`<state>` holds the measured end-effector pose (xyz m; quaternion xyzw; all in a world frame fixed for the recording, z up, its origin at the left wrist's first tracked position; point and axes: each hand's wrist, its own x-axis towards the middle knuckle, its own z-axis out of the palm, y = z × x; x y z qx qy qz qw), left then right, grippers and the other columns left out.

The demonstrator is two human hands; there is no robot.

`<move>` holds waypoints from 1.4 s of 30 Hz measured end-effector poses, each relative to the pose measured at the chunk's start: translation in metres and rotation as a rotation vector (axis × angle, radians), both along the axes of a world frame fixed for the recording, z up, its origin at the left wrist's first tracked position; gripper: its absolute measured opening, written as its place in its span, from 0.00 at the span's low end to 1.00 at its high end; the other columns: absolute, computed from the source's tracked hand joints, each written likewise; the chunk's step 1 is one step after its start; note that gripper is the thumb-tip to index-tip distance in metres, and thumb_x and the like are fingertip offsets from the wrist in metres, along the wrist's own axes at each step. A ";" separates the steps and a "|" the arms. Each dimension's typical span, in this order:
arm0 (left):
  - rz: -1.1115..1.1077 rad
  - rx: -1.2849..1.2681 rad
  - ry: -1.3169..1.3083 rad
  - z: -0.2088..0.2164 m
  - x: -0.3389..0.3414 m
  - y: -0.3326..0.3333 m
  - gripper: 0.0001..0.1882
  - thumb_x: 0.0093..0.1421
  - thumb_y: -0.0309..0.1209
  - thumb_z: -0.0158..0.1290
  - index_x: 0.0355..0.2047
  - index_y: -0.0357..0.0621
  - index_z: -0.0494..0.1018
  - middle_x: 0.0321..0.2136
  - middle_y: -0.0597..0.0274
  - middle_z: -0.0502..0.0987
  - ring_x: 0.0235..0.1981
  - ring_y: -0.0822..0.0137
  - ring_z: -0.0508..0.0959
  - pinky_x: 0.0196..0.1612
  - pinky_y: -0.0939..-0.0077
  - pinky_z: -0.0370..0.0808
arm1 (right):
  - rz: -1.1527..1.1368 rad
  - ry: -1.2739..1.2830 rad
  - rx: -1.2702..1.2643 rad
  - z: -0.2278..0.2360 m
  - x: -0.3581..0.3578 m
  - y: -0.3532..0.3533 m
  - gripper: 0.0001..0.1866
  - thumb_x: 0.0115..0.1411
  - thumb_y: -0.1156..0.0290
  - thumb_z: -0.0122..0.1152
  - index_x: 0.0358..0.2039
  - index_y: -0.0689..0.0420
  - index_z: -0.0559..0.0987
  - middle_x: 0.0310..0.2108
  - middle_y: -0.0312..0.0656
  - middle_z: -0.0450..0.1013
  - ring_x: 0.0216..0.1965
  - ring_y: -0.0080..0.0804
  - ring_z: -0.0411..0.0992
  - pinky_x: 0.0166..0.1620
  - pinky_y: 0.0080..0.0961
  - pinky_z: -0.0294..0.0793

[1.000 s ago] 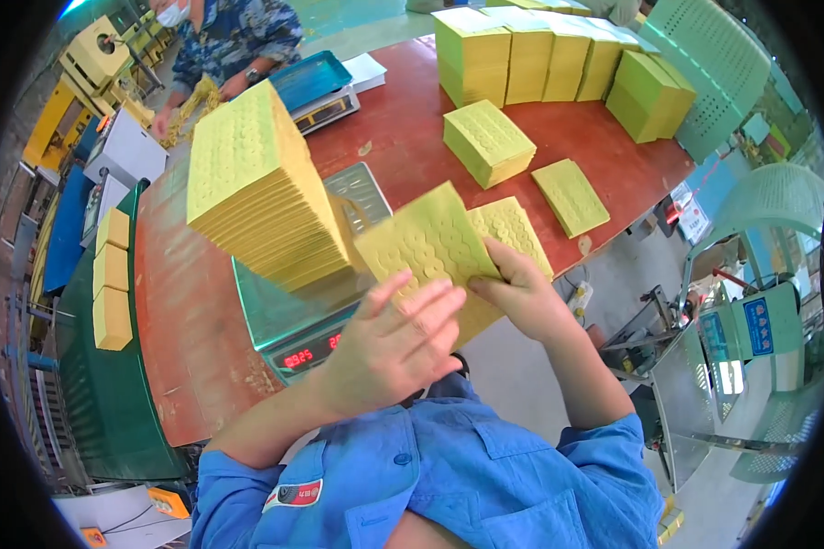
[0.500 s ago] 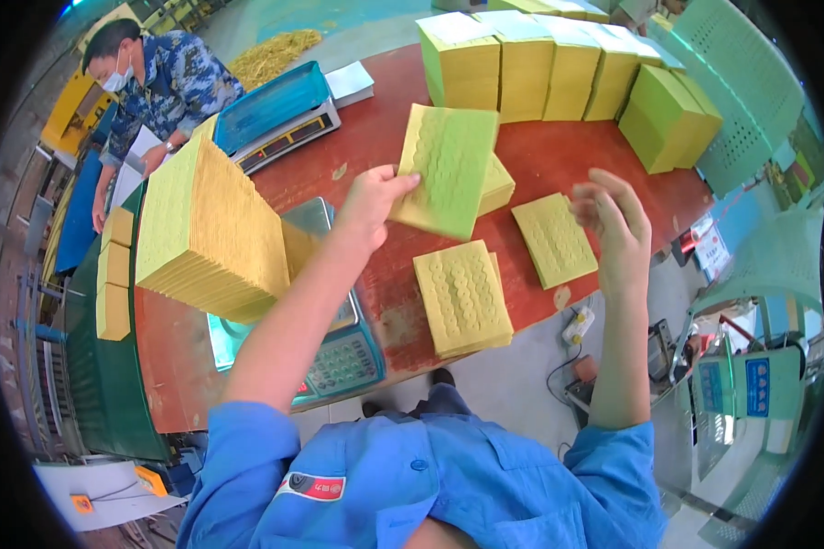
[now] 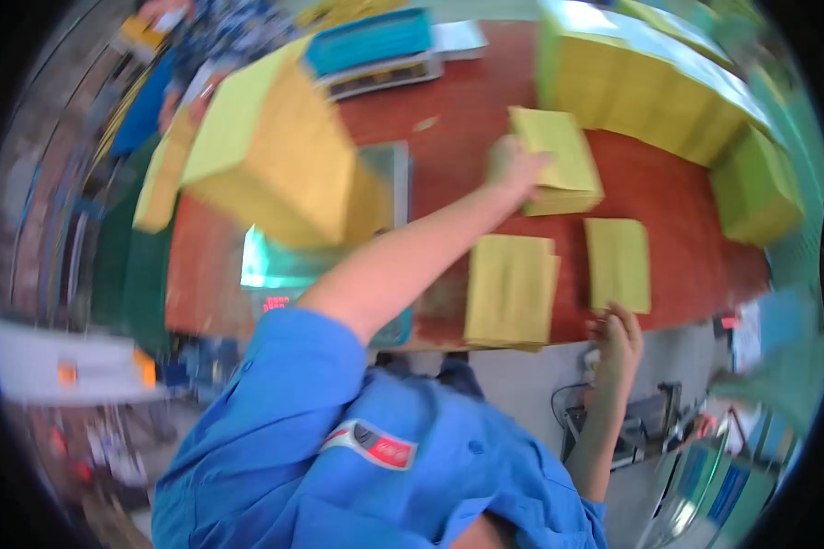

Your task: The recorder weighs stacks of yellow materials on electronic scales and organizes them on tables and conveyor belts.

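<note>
The picture is blurred by motion. My left hand reaches far across the red-brown table. It grips the left edge of a sheaf of yellow-green sheets lying on top of a small stack. My right hand hangs open at the table's front edge, holding nothing. It is just below a thin pile of the same sheets. A thicker pile lies to the left of that one, beside my left forearm.
A tall stack of yellow sheets stands on a weighing scale at my left. Several big stacks line the table's back and right. A second scale sits at the back. Another person works at the upper left.
My left hand has brought the sheaf down onto the small stack. My right hand has dropped from above the table to its front edge. The view has swung.
</note>
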<state>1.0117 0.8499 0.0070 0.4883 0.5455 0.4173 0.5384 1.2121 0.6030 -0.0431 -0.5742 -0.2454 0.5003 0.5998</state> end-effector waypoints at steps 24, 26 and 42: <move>-0.076 -0.112 -0.315 0.169 -0.369 -0.054 0.27 0.62 0.48 0.53 0.53 0.40 0.70 0.45 0.56 0.79 0.45 0.64 0.79 0.51 0.68 0.74 | 0.625 0.043 0.442 0.064 -0.365 0.234 0.28 0.70 0.51 0.41 0.53 0.64 0.73 0.49 0.39 0.73 0.51 0.26 0.67 0.55 0.25 0.64; 0.088 -0.034 -0.057 0.180 -0.361 -0.071 0.20 0.63 0.41 0.53 0.49 0.41 0.72 0.42 0.60 0.79 0.40 0.72 0.79 0.44 0.78 0.75 | 0.646 0.046 0.413 0.061 -0.349 0.221 0.28 0.70 0.52 0.41 0.53 0.65 0.73 0.49 0.40 0.73 0.51 0.26 0.68 0.56 0.25 0.64; -0.381 -0.253 -0.075 0.164 -0.394 -0.082 0.30 0.61 0.45 0.53 0.57 0.38 0.67 0.50 0.56 0.76 0.49 0.65 0.77 0.52 0.71 0.73 | 0.630 0.910 -0.033 -0.002 -0.374 0.008 0.15 0.66 0.55 0.53 0.43 0.53 0.76 0.36 0.31 0.73 0.39 0.22 0.71 0.43 0.24 0.71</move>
